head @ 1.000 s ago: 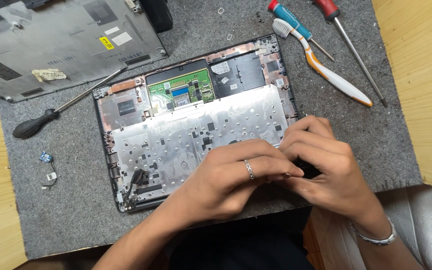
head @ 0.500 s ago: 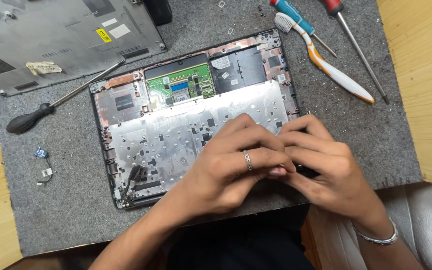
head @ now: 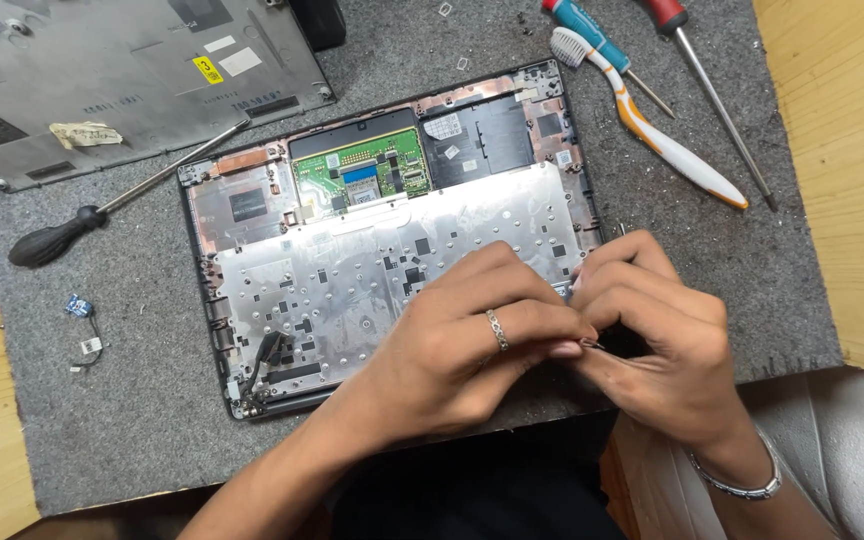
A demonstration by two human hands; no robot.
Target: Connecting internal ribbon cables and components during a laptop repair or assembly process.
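Head view, only one. Both hands meet over the near right corner of an opened laptop base [head: 392, 250] lying on a grey felt mat [head: 132, 440] on the wooden worktop [head: 842, 150]. Left hand [head: 452, 350], ring on one finger, curls in from the left; its fingers [head: 542, 325] are narrow, pinched around something tiny and dark at the tips, too small to name. Right hand [head: 662, 345], bracelet on the wrist, cups in from the right, fingers bent close, touching the left fingertips; whether it grips anything I cannot tell. The silvery keyboard backplate [head: 352, 280] runs under both hands, a green circuit board [head: 362, 175] beyond it.

Around: black-handled screwdriver [head: 102, 215] to the left, removed grey bottom cover [head: 102, 80] at far left, toothbrush [head: 642, 120] and two more screwdrivers [head: 712, 90] at far right, a small blue part with wire [head: 80, 320] loose on the mat.

To do this well, my read: keep the pinch light, brace both wrists on the mat edge, work straight along the part, don't lever against the thin backplate, keep the piece over the mat.
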